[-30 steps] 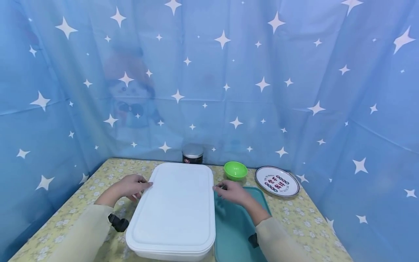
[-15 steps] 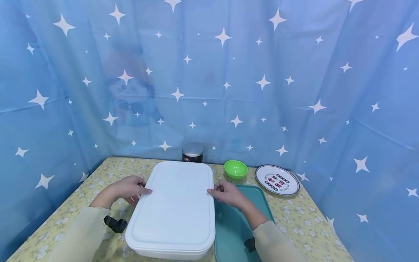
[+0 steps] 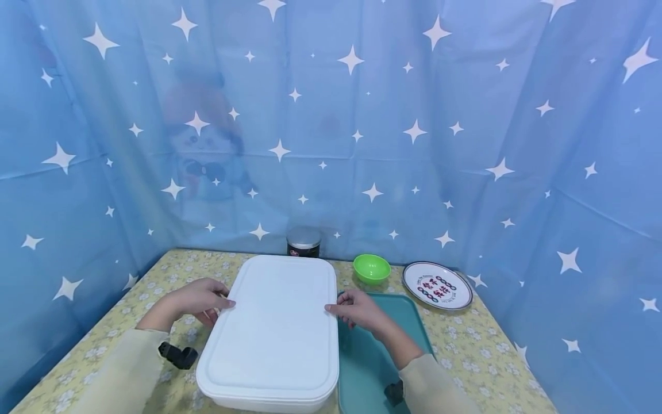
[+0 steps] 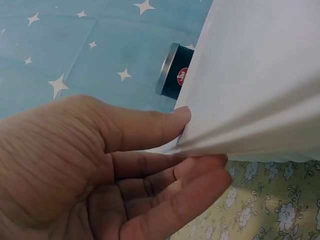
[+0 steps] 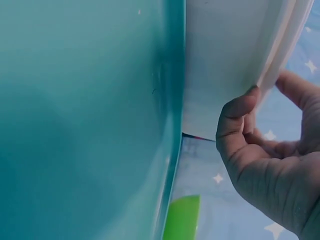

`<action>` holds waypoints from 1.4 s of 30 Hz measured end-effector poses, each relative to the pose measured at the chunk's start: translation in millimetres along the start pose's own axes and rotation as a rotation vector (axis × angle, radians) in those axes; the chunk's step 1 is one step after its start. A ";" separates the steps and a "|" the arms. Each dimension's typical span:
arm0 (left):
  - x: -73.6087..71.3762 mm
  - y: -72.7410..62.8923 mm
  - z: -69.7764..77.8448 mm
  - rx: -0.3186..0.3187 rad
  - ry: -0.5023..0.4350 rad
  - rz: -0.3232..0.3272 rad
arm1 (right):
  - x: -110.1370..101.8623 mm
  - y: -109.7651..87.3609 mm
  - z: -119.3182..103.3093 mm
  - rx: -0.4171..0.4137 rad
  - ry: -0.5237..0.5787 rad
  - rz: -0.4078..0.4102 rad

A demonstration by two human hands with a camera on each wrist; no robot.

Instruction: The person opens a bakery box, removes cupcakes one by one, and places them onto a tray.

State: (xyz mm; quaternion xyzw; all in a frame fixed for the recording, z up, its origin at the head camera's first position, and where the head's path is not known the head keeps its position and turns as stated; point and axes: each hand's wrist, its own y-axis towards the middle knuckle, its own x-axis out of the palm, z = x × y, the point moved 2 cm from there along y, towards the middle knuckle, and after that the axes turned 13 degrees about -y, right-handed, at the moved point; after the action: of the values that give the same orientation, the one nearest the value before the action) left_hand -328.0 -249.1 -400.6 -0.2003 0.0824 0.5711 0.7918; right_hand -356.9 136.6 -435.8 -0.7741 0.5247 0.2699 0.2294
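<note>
A white rectangular storage box (image 5: 225, 60) with its white lid (image 3: 274, 325) on stands in front of me. My left hand (image 3: 196, 300) pinches the lid's left rim, thumb on top and fingers below, as the left wrist view shows up close. On the opposite side, my right hand (image 3: 362, 313) grips the right rim with the thumb on top and the curled index finger (image 5: 235, 112) beneath. The lid lies level over the box, and whatever is inside is hidden.
A teal tray (image 3: 380, 356) lies along the box's right side. Behind are a dark canister (image 3: 304, 244) with a silver top, a green bowl (image 3: 372, 269) and a white plate (image 3: 437, 286) with red lettering. Starry blue curtains surround the flowered tablecloth (image 3: 491, 351).
Both hands have slid a little toward me along the lid's sides. My right thumb has come onto the lid's top edge. Box and lid have hardly moved.
</note>
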 end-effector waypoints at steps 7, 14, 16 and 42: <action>-1.0 -0.9 2.4 0.015 0.013 0.015 | 0.1 -1.1 -1.5 0.019 0.015 0.015; -4.0 -1.5 0.8 0.017 -0.013 0.001 | -0.4 -4.5 -7.5 0.003 0.063 0.032; -7.1 -1.5 0.5 0.031 -0.026 -0.009 | -0.8 -5.6 -10.5 -0.005 0.094 0.052; -35.1 -12.5 4.0 0.120 -0.164 -0.012 | 1.7 -12.0 -24.5 -0.092 0.363 0.062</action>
State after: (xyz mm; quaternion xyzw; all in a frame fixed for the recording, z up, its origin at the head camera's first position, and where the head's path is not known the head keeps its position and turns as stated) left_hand -328.4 -281.4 -381.5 -0.1053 0.0501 0.5749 0.8099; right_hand -340.8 124.0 -417.7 -0.8033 0.5681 0.1564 0.0871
